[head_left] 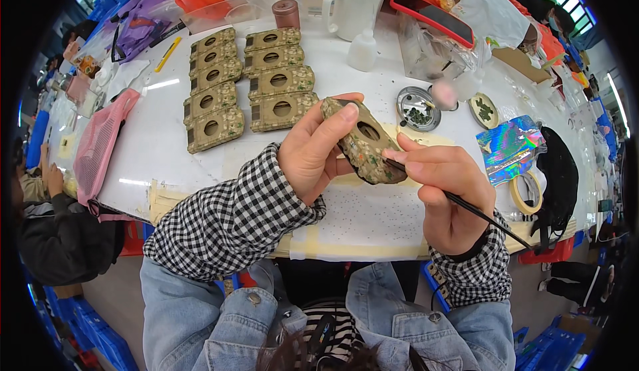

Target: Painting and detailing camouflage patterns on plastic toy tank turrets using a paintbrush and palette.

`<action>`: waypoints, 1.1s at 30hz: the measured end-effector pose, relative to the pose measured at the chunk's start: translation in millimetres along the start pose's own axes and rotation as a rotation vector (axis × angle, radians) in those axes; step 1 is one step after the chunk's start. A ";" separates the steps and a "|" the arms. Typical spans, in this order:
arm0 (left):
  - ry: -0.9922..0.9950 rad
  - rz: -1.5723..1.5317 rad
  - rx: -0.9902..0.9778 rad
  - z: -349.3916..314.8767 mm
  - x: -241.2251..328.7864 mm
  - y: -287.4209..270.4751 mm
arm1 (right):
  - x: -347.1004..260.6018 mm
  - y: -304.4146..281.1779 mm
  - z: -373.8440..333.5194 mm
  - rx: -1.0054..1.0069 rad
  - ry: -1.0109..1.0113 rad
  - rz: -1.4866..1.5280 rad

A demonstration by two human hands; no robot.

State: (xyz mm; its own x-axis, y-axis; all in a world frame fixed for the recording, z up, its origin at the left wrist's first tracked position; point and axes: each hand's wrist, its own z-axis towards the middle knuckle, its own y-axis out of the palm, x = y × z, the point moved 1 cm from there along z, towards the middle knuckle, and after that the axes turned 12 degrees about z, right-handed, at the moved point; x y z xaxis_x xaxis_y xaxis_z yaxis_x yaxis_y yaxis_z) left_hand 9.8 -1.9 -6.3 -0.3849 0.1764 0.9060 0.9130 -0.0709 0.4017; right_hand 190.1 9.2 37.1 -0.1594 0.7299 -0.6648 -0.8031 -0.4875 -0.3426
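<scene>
My left hand [319, 141] grips a camouflage-patterned case [366, 146] with a round opening in its face, tilted above the table. The thumb lies on its upper end and the fingers wrap behind. My right hand [452, 185] pinches a slim black stick-like tool [469, 206]. Its front end meets the case's lower right edge, where fingertips hide the tip. Whether it is a brush or tweezers I cannot tell. Left of the held case, several similar camouflage cases [283, 80] lie in two columns, round openings facing up.
A round metal dish [403, 102] and a smaller pale dish [478, 109] hold small dark green bits. Behind stand a white mug [351, 13], a small white bottle [363, 51] and a red-cased phone [432, 18]. Masking tape [526, 193] lies right; a pink mesh pouch [106, 141] left.
</scene>
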 end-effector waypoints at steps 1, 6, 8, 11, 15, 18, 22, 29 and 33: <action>0.000 0.000 -0.003 0.0 0.3 0.3 | 0.0 -0.1 -0.1 0.000 -0.001 0.000; 0.000 -0.003 -0.009 0.3 0.4 -0.1 | 0.2 0.5 -0.1 0.008 -0.002 0.009; -0.002 -0.002 -0.009 0.3 0.0 -0.6 | 0.1 0.5 0.2 0.004 -0.002 0.012; -0.014 0.005 -0.007 0.5 -0.5 -1.3 | 0.8 0.4 0.2 0.001 -0.004 0.020; -0.014 0.026 -0.017 0.6 0.5 -0.3 | 0.1 -0.5 0.2 0.015 -0.013 0.035; -0.015 0.024 -0.040 0.6 -0.6 -1.2 | 1.4 -0.2 -0.5 0.029 -0.008 0.049; -0.023 0.026 -0.038 0.6 -0.3 -0.1 | 2.2 -1.1 -1.7 0.035 0.005 0.055; -0.056 -0.016 -0.081 1.7 -0.5 -0.8 | 2.5 -7.3 -3.3 0.162 -0.053 0.104; -0.059 -0.150 -0.127 3.2 -0.2 0.7 | -1.9 -17.2 -3.2 0.219 -0.014 -0.031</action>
State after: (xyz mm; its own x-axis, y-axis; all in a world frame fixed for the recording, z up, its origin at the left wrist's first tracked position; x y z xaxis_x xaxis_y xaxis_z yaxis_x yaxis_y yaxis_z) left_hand 11.0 1.1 -6.5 -0.5036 0.2516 0.8265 0.8200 -0.1621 0.5490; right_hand 206.1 14.7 42.1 -0.1389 0.7502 -0.6465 -0.9131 -0.3498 -0.2097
